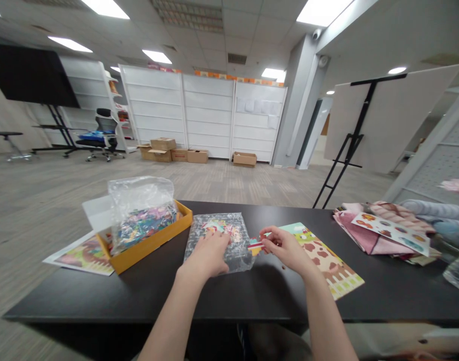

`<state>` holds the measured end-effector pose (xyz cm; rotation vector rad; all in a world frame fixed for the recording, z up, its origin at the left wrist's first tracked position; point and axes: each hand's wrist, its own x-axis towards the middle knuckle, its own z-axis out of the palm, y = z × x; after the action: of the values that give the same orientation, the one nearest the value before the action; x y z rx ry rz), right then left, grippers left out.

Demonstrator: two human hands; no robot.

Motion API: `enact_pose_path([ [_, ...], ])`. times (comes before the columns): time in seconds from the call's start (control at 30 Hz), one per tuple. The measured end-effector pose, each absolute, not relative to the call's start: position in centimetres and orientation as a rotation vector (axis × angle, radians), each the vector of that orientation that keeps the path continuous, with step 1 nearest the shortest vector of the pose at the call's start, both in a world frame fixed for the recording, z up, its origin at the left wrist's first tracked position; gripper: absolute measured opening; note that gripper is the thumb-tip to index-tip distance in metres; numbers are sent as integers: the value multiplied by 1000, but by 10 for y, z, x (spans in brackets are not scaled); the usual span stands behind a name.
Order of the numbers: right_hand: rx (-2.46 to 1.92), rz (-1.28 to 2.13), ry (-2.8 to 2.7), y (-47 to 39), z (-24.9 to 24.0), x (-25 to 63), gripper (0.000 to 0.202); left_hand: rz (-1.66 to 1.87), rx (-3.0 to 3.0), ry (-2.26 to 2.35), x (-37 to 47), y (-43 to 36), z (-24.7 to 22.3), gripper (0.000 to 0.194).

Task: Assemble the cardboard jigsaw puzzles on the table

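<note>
My left hand lies palm down with fingers stretched out on a clear plastic bag. Inside the bag, small colourful pieces show past my fingertips. At the bag's right edge, my right hand pinches colourful puzzle pieces in red, white, yellow and teal between thumb and fingers. How many it holds I cannot tell. Just right of that hand, partly behind its wrist, lies a picture board with a brown-spotted cow pattern and a fence. A tiny brown bit is on the table below my right hand.
On the left of the black table, a yellow box holds another plastic bag of colourful pieces. A printed sheet lies beside it. Folded pink cloths and a sticker sheet are at the right, near a glass vase.
</note>
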<state>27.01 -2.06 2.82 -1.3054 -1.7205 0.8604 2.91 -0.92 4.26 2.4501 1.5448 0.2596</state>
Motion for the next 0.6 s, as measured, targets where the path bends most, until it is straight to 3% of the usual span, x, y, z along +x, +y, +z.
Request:
enact_pose_path([
  [0.13,-1138,1109,-1690,-27,35,258,23,284,2422,1717,10,-12,50,19],
  [0.27,-1037,1376,-1755,-34,40,230,20,777,2212,1728,11,-5,57,12],
  [0.4,-994,1261,-1929,-33,35,196,21,1072,2047,1627,15,0,58,11],
  [0.47,-973,1172,-1947,-29,28,179,30,1091,2033,1630,16,1,58,11],
  [0.6,-914,1097,-1852,-23,11,156,67,1070,2067,1659,15,-2,59,10],
])
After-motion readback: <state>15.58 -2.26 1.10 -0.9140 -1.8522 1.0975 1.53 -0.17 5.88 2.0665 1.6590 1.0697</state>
